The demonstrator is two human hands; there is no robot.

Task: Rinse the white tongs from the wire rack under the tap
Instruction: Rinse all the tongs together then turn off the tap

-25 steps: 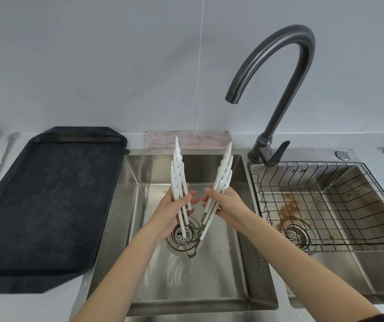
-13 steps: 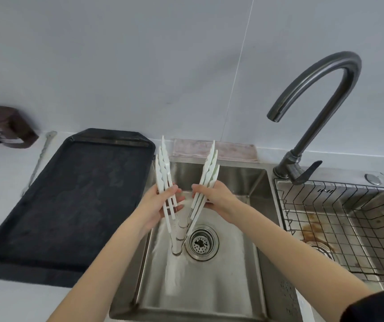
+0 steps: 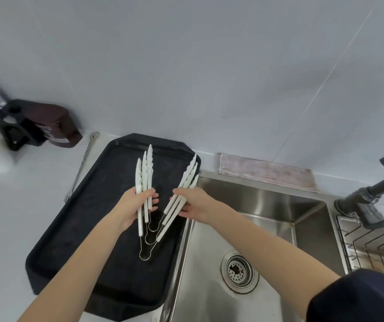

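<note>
While both hands [image 3: 137, 205] clamp white tongs [image 3: 143, 182], black tray [image 3: 75, 240] below, steel sink [image 3: 267, 201] beside, grey wall.

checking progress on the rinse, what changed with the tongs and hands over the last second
Both hands carried the white tongs leftward, from over the sink basin to above the black tray. The left hand and right hand kept the same grip, one on each spread set of arms, tips pointing up. No water runs from the tap.

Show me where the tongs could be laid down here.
Most of the black tray below the white tongs looks bare, as does the sink basin around the drain. The counter's far-left corner is crowded by a dark holder.
</note>
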